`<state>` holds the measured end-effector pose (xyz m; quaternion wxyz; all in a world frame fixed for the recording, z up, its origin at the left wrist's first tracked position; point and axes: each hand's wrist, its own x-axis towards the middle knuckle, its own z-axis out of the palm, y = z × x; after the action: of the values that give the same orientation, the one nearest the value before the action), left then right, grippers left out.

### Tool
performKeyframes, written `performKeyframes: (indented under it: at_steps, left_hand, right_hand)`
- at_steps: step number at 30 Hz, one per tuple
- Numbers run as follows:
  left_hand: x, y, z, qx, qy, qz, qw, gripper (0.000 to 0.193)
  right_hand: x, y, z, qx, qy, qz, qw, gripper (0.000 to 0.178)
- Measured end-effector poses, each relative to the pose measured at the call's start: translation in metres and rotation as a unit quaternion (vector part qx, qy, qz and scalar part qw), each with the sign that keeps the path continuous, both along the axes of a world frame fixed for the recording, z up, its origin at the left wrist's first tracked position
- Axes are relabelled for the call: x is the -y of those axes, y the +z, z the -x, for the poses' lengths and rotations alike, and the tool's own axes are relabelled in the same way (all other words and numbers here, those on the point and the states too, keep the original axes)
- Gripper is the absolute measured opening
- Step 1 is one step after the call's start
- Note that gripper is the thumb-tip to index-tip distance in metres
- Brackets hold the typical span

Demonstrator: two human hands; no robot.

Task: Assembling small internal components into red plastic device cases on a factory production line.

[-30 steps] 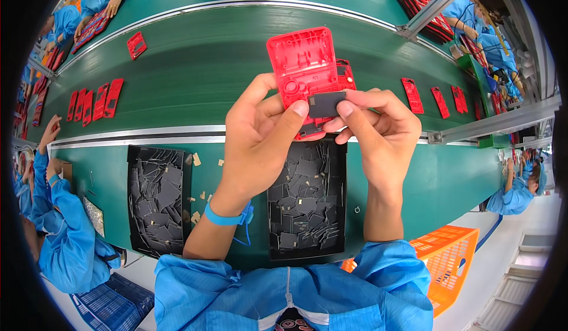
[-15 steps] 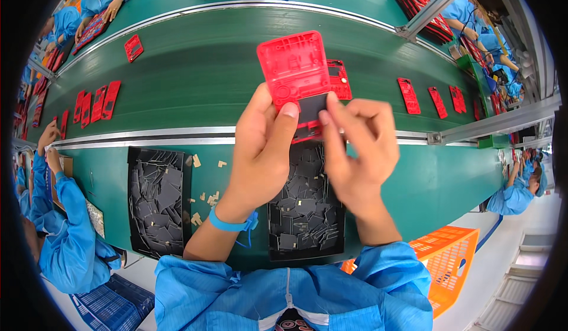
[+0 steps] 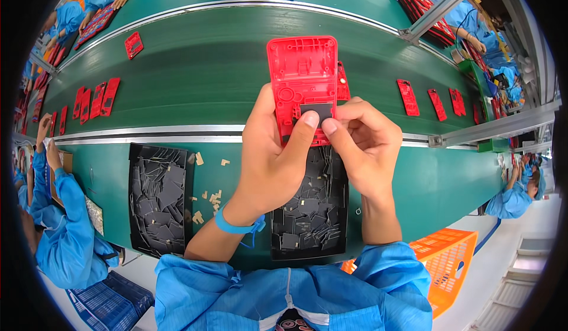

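Note:
My left hand (image 3: 278, 159) is closed round a red plastic housing (image 3: 303, 59), its ribbed inner side facing me. A dark grey rectangular pad (image 3: 322, 110) lies in the lower part of the housing, under my left thumb's tip. My right hand (image 3: 371, 147) grips the housing's lower right edge, its thumb at the pad's corner and its fingers curled behind. Below my hands stands a black tray (image 3: 278, 251) of loose dark grey pads, partly covered by my left wrist. Another red housing (image 3: 343, 85) shows partly behind the held one.
A second black tray (image 3: 131, 201) of grey pads stands left, with small beige pieces (image 3: 214, 198) scattered beside it. Red housings (image 3: 408, 97) lie on the green conveyor (image 3: 207, 53) beyond a metal rail (image 3: 195, 134). An orange crate (image 3: 447, 266) stands lower right; co-workers sit around.
The housing has shifted slightly right and stands straighter. The pad now sits lower in it, and my right thumb has moved down onto the pad's corner and the housing's edge.

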<state>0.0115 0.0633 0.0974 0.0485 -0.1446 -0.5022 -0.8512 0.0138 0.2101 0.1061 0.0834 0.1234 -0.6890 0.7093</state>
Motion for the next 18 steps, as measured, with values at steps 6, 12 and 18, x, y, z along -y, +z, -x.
performKeyframes:
  at_steps: [6, 12, 18]
  left_hand:
    - [0.0022, -0.0053, 0.0027, -0.016, 0.007, 0.021, 1.0, 0.032]
    - [-0.001, -0.0003, -0.0024, -0.018, 0.01, 0.024, 0.999, 0.033]
    - [-0.0026, -0.0001, -0.0028, -0.024, -0.009, 0.028, 0.999, 0.034]
  right_hand:
    - [0.0008, -0.0067, 0.0012, -0.025, -0.002, 0.01, 1.0, 0.009]
    - [-0.0055, -0.0074, -0.0022, -0.075, -0.011, -0.085, 0.994, 0.007]
    - [-0.0018, -0.0079, 0.0013, -0.069, -0.032, -0.021, 0.997, 0.014]
